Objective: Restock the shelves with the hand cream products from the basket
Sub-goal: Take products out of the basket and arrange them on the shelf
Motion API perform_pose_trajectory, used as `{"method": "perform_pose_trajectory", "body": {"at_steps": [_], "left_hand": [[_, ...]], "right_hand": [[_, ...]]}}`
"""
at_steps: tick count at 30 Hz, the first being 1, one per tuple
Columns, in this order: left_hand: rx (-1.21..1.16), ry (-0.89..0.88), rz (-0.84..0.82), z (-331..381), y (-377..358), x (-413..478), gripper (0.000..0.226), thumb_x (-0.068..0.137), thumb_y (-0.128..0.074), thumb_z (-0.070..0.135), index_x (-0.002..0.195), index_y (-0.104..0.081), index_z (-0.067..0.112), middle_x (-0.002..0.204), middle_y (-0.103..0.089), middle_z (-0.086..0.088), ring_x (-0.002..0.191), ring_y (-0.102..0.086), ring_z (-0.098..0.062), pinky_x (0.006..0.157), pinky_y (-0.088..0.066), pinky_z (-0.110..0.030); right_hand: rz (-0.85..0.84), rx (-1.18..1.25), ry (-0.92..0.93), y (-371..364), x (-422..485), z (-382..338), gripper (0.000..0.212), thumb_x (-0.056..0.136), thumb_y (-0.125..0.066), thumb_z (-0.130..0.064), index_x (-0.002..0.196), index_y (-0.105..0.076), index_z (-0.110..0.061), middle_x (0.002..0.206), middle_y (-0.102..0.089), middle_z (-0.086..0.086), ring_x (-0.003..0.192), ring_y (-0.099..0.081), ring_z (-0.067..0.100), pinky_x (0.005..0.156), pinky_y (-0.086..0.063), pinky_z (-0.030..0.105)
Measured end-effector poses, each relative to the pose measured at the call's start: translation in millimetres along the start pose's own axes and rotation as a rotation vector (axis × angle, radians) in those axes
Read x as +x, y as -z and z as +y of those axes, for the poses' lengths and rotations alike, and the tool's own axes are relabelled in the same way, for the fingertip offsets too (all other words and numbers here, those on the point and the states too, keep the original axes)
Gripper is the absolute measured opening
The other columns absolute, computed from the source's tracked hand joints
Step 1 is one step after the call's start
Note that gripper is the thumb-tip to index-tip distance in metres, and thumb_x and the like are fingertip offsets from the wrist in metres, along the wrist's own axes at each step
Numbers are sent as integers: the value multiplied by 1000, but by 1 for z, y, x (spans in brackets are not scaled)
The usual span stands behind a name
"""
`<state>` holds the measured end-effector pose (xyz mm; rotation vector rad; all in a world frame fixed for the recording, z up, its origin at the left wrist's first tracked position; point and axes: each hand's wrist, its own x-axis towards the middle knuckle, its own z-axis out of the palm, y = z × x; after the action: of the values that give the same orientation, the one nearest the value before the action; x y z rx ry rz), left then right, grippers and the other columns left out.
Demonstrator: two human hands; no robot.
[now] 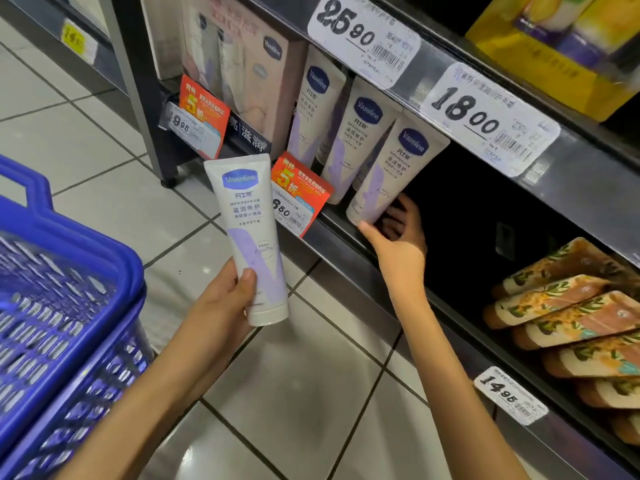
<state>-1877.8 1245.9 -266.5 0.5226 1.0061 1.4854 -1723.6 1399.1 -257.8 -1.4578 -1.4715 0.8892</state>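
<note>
**Two tubes in hand at the hand cream shelf**

The landmark here is the middle shelf, the dark ledge carrying the row of white Vaseline tubes.

The right hand reaches onto that shelf and is closed around the cap end of the nearest shelf tube. The thumb lies under the front of the cap, the fingers curl behind it, and the tube's body rises up and away from the grip, leaning back under the shelf above.

The left hand is out in front of the shelf and below its edge, over the tiled floor. It is clamped on the held tube, thumb pressed on the lilac front low on the body, fingers hidden behind. Most of this tube stands above the grip, crimped end up, its cap just below the thumb.

Counted: four tubes of this kind in clear view, one in each hand and two more standing on the shelf to the left of the right-hand one. Further left on the shelf stands one boxed Vaseline set. Two orange promotion tags hang from the shelf edge.

The blue basket sits well left of the shelf; its contents cannot be made out.
</note>
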Motion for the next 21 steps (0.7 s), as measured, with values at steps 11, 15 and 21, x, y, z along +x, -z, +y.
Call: {"method": "perform_pose_trajectory", "body": {"at_steps": [11,15,21], "left_hand": [[116,45,-158,-10,-35,-10,40,92,-44,33,129,-50,18,120,-63,-9,104,-62,-19,91,-49,-29],[279,40,-96,-19,-34,-14,24,95,-45,23,109,-64,22,107,-70,-1,102,-64,-17,94,-47,-32],[196,67,79,-19,-28,-12,24,92,-46,8,96,-67,19,94,-74,3,95,-68,-11,80,-52,-16]], "right_hand": [[-655,165,-94,17,-113,-20,36,80,-69,-15,109,-56,-31,104,-67,-7,93,-65,1,73,-51,15],[-664,197,-167,31,-113,-8,48,80,-68,-9,122,-51,-23,112,-65,-5,100,-64,4,78,-53,17],[-288,323,-176,54,-85,8,37,86,-59,-9,122,-50,-16,112,-65,2,98,-65,5,83,-52,16]]}}
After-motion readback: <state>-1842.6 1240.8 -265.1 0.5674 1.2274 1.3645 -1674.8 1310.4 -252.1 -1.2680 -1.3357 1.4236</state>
